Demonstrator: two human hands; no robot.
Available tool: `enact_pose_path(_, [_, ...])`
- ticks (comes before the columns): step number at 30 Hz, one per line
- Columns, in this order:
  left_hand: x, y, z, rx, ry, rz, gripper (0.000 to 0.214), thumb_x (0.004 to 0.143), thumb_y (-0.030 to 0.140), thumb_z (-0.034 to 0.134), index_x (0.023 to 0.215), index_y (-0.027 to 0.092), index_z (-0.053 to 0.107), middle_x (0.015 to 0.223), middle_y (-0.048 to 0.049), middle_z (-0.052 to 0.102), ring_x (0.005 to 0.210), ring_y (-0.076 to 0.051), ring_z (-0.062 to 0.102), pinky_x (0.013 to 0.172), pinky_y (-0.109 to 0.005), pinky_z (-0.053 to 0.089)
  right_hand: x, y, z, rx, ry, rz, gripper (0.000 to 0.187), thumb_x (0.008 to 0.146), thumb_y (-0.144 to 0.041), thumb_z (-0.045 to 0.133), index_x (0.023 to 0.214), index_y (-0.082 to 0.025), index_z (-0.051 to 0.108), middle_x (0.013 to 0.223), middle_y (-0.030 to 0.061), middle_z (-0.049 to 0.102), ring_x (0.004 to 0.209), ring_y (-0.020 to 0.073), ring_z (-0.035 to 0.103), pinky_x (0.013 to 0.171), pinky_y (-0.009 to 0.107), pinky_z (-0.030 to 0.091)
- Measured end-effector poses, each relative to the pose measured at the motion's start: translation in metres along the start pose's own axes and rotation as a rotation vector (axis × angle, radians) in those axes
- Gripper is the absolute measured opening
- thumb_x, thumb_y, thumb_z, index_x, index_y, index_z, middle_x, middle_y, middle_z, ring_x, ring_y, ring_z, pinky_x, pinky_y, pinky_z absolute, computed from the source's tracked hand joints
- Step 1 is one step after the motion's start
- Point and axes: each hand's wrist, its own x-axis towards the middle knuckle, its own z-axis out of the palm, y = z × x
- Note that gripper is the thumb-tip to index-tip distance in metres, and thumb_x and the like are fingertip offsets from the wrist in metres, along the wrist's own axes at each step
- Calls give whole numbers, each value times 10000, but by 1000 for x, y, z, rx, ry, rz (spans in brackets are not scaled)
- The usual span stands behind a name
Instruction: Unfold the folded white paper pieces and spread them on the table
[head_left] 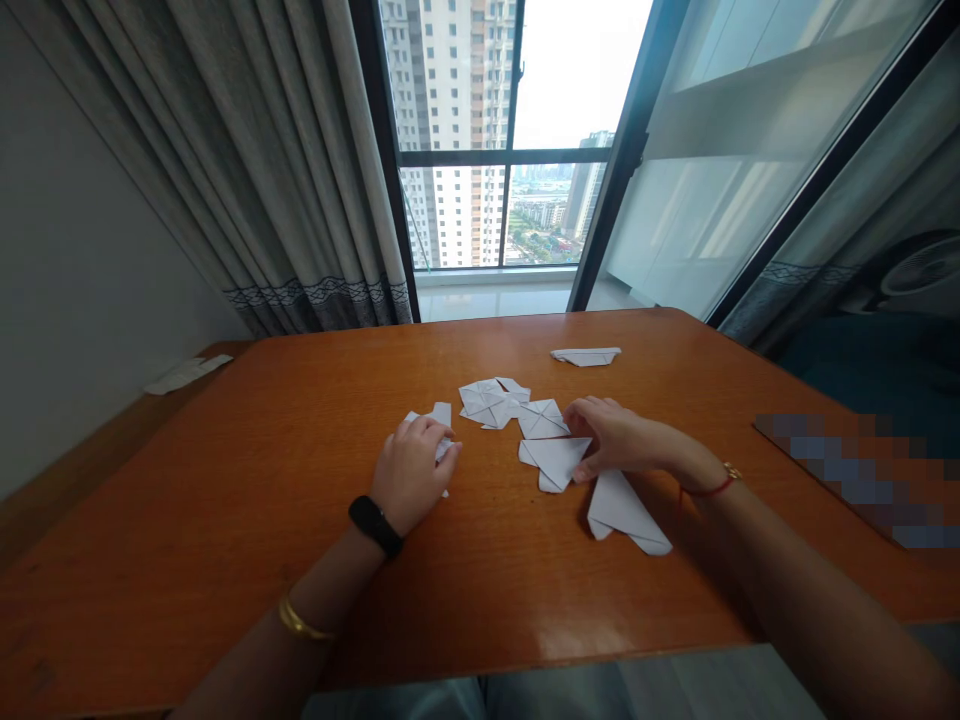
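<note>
My left hand (416, 470) is curled over a white folded paper piece (442, 411), which shows past the fingertips and beside the thumb. The hand hides most of that piece. To the right, my right hand (622, 438) reaches in with thumb and fingers apart. Its fingers are beside a square folded paper (543, 419), and its thumb touches the edge of another folded paper (556, 461). Under the right wrist lies a larger folded paper (626, 512). Farther back, creased folded papers (487, 402) lie close together, partly overlapping.
A narrow folded paper strip (586, 357) lies toward the far side of the wooden table (360, 375). A blurred flat panel (862, 480) is at the right. White paper (187, 374) lies at the far left by the wall. Curtains (300, 200) and a window stand beyond.
</note>
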Motion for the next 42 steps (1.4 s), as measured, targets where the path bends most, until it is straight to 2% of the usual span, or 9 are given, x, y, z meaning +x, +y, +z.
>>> enact_pose_path(3, [4, -5, 3, -3, 16, -35, 211, 900, 339, 502, 941, 212, 665, 1017, -67, 650, 984, -244, 556, 851, -357, 420, -3, 4, -8, -19, -204, -37, 577, 470, -441, 830, 967, -235, 622, 1051, 69, 548, 947, 288, 504, 774, 357, 402])
enact_pose_path(7, [3, -1, 4, -64, -13, 4, 201, 890, 345, 513, 920, 215, 663, 998, -52, 664, 978, -241, 563, 864, -356, 419, -4, 4, -7, -56, -257, -21, 287, 511, -280, 785, 754, -213, 648, 956, 47, 592, 896, 272, 517, 724, 334, 366])
enact_pose_path(11, [2, 2, 2, -93, -17, 3, 204, 891, 344, 505, 902, 215, 663, 979, -44, 670, 966, -239, 568, 857, -360, 418, -5, 14, -13, 233, -366, -57, 189, 604, -289, 729, 712, -174, 625, 695, -2, 594, 640, 162, 512, 594, 273, 348])
enact_pose_path(15, [1, 4, 1, -128, -20, 10, 206, 893, 338, 499, 895, 210, 661, 969, -41, 674, 952, -232, 576, 846, -353, 419, 3, 14, -13, 493, -112, -112, 309, 686, -450, 692, 790, -164, 635, 708, -5, 589, 645, 147, 514, 580, 253, 362])
enact_pose_path(18, [0, 8, 1, -144, -35, 29, 200, 894, 338, 498, 902, 212, 653, 978, -35, 677, 947, -227, 583, 835, -347, 419, 16, 1, 0, 301, 43, -30, 280, 659, -369, 726, 853, -179, 660, 729, 8, 608, 627, 152, 509, 554, 258, 332])
enact_pose_path(23, [0, 4, -1, -36, -20, -24, 228, 907, 354, 465, 962, 225, 644, 1047, -50, 674, 999, -242, 579, 840, -349, 413, 21, -12, 15, 130, 23, -55, 245, 584, -293, 784, 732, -180, 626, 788, 39, 621, 654, 165, 511, 550, 262, 328])
enact_pose_path(29, [10, -22, 2, 177, -64, -330, 535, 854, 453, 521, 1299, 158, 477, 1248, -165, 595, 1146, -356, 508, 897, -443, 390, 13, -17, 10, 669, 39, -77, 303, 679, -402, 733, 841, -162, 644, 783, 10, 638, 681, 164, 544, 567, 254, 370])
enact_pose_path(36, [15, -32, 22, -397, -12, -300, 805, 670, 277, 710, 1390, 181, 364, 1114, -87, 629, 1012, -249, 586, 883, -392, 442, 19, -47, 30, 1152, 189, 49, 347, 735, -463, 689, 867, -152, 611, 688, -15, 585, 541, 100, 453, 484, 231, 314])
enact_pose_path(42, [17, -22, 19, -901, 231, -279, 253, 746, 359, 667, 884, 148, 643, 839, -54, 659, 795, -182, 625, 762, -320, 507, 22, -54, 37, 1319, 365, 79, 334, 723, -464, 703, 821, -172, 576, 629, -31, 560, 508, 99, 457, 482, 243, 349])
